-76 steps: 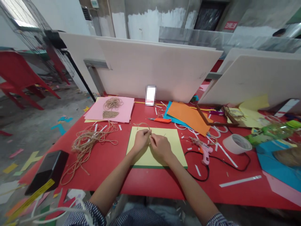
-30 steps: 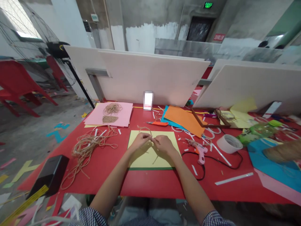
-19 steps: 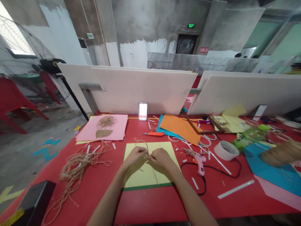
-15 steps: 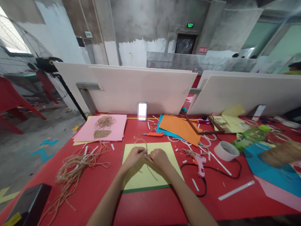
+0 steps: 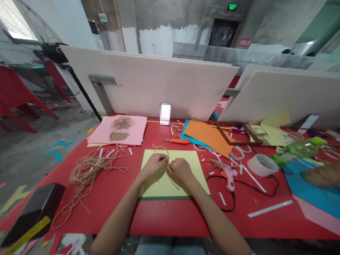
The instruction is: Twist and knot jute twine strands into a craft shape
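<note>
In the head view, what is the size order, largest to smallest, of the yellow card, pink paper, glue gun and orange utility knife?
Largest: yellow card and pink paper; nearness to the camera makes their order unsure.
Smaller: glue gun and orange utility knife, too alike to rank.

The left forearm [image 5: 117,220] and right forearm [image 5: 216,216] angle inward from the body, with the left hand [image 5: 154,164] and right hand [image 5: 180,170] meeting at centre, fingers curled in closed pinches.

The red table [image 5: 170,217] holds yellow card [image 5: 156,186], loose twine [image 5: 85,177] and a glue gun [image 5: 230,179].
</note>
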The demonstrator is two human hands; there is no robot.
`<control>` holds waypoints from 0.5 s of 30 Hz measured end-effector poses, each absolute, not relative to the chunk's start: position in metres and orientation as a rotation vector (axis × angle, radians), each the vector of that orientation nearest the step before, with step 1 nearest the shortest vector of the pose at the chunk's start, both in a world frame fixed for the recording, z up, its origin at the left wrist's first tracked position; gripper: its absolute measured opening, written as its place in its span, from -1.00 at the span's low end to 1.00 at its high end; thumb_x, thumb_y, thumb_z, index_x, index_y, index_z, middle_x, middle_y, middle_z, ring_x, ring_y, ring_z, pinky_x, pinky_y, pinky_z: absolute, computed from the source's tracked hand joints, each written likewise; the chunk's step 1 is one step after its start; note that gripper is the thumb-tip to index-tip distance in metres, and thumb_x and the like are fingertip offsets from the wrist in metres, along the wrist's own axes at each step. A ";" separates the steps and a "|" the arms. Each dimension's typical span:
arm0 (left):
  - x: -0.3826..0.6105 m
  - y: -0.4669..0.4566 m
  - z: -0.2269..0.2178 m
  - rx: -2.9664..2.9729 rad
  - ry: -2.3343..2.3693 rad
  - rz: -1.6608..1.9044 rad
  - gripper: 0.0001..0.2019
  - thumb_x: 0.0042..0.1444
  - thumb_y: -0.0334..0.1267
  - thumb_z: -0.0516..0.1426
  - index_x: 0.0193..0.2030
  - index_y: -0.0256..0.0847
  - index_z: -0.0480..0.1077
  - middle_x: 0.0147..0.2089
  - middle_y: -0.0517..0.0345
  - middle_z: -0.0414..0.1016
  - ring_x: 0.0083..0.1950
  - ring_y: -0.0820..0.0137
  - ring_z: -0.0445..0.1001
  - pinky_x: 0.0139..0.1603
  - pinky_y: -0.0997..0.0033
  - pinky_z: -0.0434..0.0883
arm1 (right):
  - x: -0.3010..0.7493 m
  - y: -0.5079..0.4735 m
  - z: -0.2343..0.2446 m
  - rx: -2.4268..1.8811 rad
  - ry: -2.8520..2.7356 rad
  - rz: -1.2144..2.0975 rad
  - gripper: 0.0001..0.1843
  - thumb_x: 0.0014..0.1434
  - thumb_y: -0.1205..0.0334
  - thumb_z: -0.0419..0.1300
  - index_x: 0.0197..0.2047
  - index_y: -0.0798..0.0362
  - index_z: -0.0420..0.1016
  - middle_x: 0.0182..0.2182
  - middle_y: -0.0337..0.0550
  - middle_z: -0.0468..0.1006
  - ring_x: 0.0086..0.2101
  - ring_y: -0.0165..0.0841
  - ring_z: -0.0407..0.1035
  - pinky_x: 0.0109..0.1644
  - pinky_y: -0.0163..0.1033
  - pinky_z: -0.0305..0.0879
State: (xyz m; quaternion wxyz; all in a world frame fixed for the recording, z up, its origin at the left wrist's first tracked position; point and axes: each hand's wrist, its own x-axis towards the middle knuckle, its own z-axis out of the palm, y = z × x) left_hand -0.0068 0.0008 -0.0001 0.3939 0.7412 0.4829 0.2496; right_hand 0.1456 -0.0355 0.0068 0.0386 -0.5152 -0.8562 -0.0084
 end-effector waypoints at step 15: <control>-0.013 0.000 0.007 2.008 1.241 0.647 -0.67 0.27 -0.14 -0.08 -0.50 -0.18 0.23 -0.51 0.19 0.33 -0.42 0.39 0.28 -0.33 0.41 0.16 | 0.164 -0.031 0.009 -1.482 -2.220 0.456 -0.59 0.36 0.21 0.01 -0.53 0.05 0.38 -0.52 -0.17 0.49 -0.46 -0.37 0.27 -0.33 -0.26 -0.02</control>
